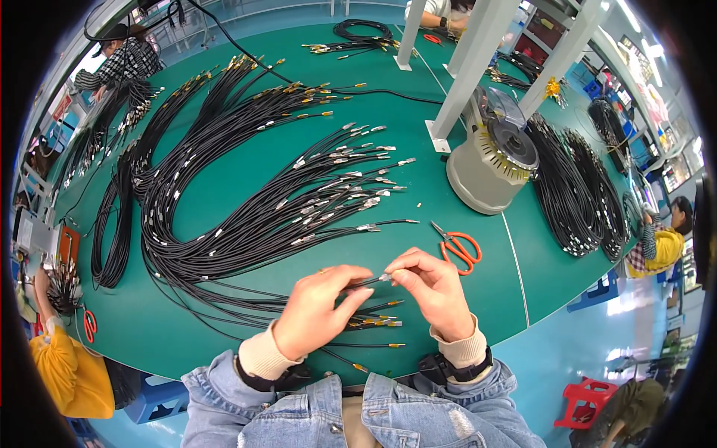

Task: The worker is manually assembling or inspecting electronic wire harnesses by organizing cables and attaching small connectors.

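My left hand (317, 308) is closed with thumb and fingers around a thin black cable (364, 283) just above the green table. At that cable's pale, whitish end, my right hand (435, 293) pinches with thumb and forefinger. Under and beside my left hand lie several loose cable ends (381, 322) with yellow and silver tips. A large curved bundle of black cables (216, 243) spreads to the left and beyond, many with silver-white tips. Orange-handled scissors (464, 254) rest open on the table past my right hand.
A grey, round-bodied machine (485, 175) stands beside metal frame posts (455, 89). More coiled black cables (564, 194) lie to the right. The green table (478, 299) curves toward me. Other people work around it; a red stool (586, 402) stands on the floor at right.
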